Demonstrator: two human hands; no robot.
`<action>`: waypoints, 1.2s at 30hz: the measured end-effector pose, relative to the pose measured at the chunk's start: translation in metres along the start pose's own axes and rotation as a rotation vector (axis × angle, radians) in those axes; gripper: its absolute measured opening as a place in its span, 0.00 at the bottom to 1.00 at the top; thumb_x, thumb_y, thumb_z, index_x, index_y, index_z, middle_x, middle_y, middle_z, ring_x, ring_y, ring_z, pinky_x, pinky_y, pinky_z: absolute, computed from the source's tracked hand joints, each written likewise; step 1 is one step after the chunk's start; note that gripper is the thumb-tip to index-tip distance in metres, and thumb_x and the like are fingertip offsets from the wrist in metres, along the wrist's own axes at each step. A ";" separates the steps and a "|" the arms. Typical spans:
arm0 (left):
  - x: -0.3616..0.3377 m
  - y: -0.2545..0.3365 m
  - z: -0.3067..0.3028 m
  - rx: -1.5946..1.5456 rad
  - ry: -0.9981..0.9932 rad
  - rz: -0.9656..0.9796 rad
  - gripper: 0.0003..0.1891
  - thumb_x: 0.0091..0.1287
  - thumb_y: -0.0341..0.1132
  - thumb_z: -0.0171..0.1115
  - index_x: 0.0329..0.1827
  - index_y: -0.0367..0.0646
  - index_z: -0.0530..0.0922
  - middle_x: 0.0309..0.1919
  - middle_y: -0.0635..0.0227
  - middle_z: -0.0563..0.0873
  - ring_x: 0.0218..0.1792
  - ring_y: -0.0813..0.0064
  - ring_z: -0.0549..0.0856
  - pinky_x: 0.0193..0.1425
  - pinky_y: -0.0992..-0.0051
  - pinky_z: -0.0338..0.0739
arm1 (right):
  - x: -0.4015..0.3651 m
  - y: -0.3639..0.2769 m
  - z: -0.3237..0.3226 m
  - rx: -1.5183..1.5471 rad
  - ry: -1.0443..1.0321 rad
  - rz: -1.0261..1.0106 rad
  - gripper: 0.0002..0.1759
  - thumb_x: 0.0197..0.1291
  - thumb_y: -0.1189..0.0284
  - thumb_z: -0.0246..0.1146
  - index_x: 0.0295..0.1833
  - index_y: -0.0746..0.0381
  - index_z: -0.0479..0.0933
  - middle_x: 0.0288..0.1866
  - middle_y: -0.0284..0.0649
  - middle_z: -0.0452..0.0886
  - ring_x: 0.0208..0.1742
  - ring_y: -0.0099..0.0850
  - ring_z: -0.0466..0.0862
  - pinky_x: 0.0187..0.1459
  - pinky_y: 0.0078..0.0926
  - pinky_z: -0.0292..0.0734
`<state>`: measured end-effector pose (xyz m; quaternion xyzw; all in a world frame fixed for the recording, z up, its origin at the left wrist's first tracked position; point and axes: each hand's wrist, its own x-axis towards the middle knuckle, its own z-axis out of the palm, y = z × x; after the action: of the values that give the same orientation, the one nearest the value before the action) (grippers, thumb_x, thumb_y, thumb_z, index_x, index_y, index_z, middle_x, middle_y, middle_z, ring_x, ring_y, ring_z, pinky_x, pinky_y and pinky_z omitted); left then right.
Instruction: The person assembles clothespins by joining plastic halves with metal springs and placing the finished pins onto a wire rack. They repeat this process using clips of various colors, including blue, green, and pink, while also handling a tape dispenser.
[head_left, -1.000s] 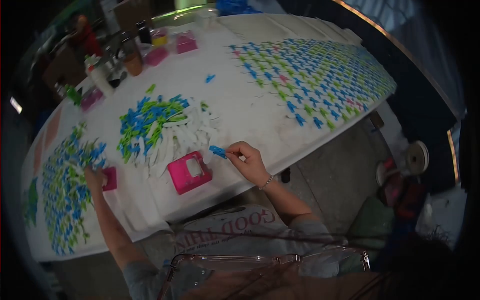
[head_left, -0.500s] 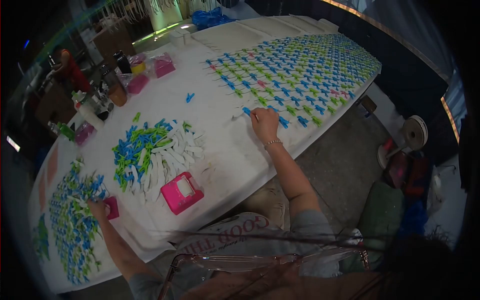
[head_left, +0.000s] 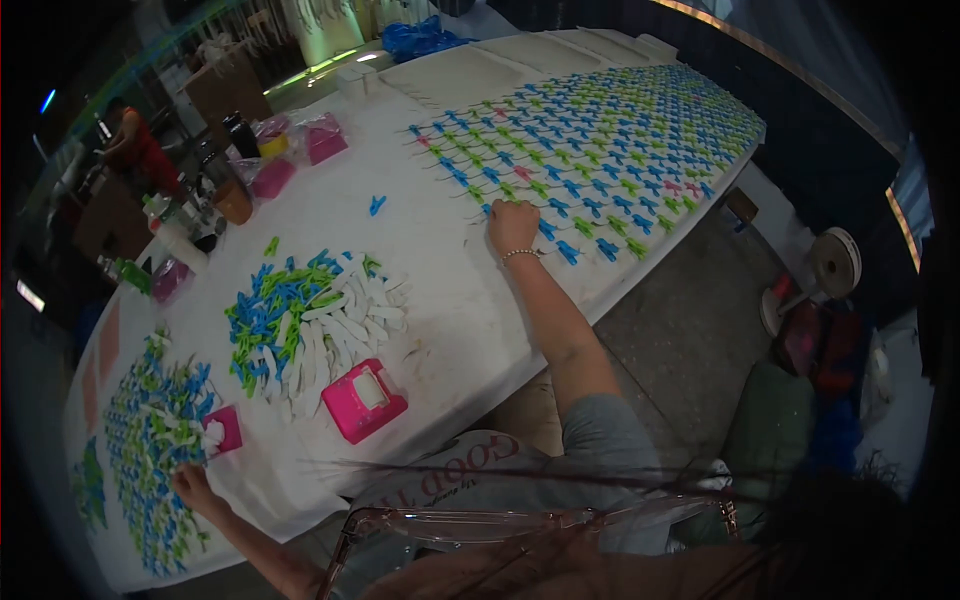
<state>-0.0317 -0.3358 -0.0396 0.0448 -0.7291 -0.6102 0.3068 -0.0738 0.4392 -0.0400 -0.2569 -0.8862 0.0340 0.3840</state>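
Observation:
My right hand (head_left: 515, 228) is closed at the lower left edge of the rows of clips, and the end of a blue clip (head_left: 487, 209) pokes out beside its fingers. Blue, green and a few pink clips (head_left: 590, 150) lie in slanting lines there, with thin strands at their ends. Over the left pile of blue and green clips (head_left: 150, 440), my left hand (head_left: 193, 487) has its fingers curled together; what they hold, if anything, is hidden. Between my hands lies a heap of loose blue and green clips (head_left: 285, 310), with white strips (head_left: 340, 325) along its right side.
A pink box (head_left: 363, 402) with a white inset sits near the front edge; another pink container (head_left: 224, 430) borders the left pile. One blue clip (head_left: 377, 205) lies alone. Bottles (head_left: 180, 232) and a brown cup (head_left: 233, 203) stand farther back. A person (head_left: 145, 150) is beyond.
My right hand has shifted slightly left and up along the edge of the clip rows. My left hand has come down toward me, away from the pink container, which now shows its white contents.

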 end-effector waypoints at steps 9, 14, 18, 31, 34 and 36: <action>-0.112 0.173 0.168 -0.108 -0.480 0.230 0.07 0.62 0.28 0.61 0.41 0.40 0.73 0.40 0.66 0.76 0.43 0.75 0.75 0.50 0.76 0.69 | -0.055 -0.085 -0.138 1.006 -0.334 -0.461 0.10 0.55 0.66 0.68 0.41 0.58 0.80 0.34 0.39 0.77 0.38 0.36 0.77 0.39 0.31 0.73; -0.195 0.227 0.306 -0.228 -0.998 0.288 0.10 0.51 0.24 0.67 0.33 0.39 0.74 0.41 0.63 0.75 0.45 0.70 0.75 0.53 0.74 0.68 | -0.103 -0.097 -0.209 1.300 -0.854 -0.544 0.13 0.57 0.66 0.68 0.44 0.59 0.78 0.30 0.36 0.74 0.32 0.27 0.77 0.35 0.25 0.72; -0.238 0.217 0.364 -0.328 -1.148 0.261 0.13 0.51 0.25 0.68 0.39 0.39 0.75 0.45 0.61 0.76 0.48 0.68 0.75 0.55 0.73 0.69 | -0.124 -0.050 -0.190 1.347 -0.898 -0.328 0.10 0.59 0.69 0.66 0.43 0.62 0.77 0.32 0.35 0.78 0.30 0.22 0.76 0.33 0.22 0.72; -0.311 0.157 0.387 0.098 -1.278 0.684 0.20 0.52 0.34 0.71 0.48 0.42 0.77 0.51 0.56 0.78 0.53 0.55 0.77 0.57 0.63 0.71 | -0.100 0.131 -0.118 1.426 0.288 0.589 0.07 0.64 0.75 0.61 0.44 0.66 0.75 0.34 0.33 0.78 0.32 0.20 0.76 0.35 0.19 0.76; -0.313 0.156 0.388 0.135 -1.254 0.706 0.19 0.51 0.33 0.71 0.47 0.42 0.78 0.49 0.58 0.79 0.51 0.56 0.78 0.56 0.63 0.71 | -0.100 0.130 -0.105 1.299 0.190 0.638 0.06 0.64 0.74 0.61 0.43 0.66 0.75 0.33 0.32 0.78 0.32 0.18 0.75 0.34 0.17 0.73; -0.313 0.155 0.390 0.136 -1.248 0.742 0.19 0.51 0.33 0.71 0.47 0.43 0.78 0.49 0.58 0.80 0.50 0.56 0.78 0.54 0.63 0.71 | -0.097 0.131 -0.103 1.234 0.156 0.633 0.06 0.63 0.74 0.62 0.42 0.65 0.76 0.33 0.31 0.77 0.32 0.17 0.75 0.34 0.16 0.72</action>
<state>0.0737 0.1769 -0.0464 -0.5428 -0.7716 -0.3313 0.0172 0.1100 0.4919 -0.0659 -0.2397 -0.5572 0.6228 0.4941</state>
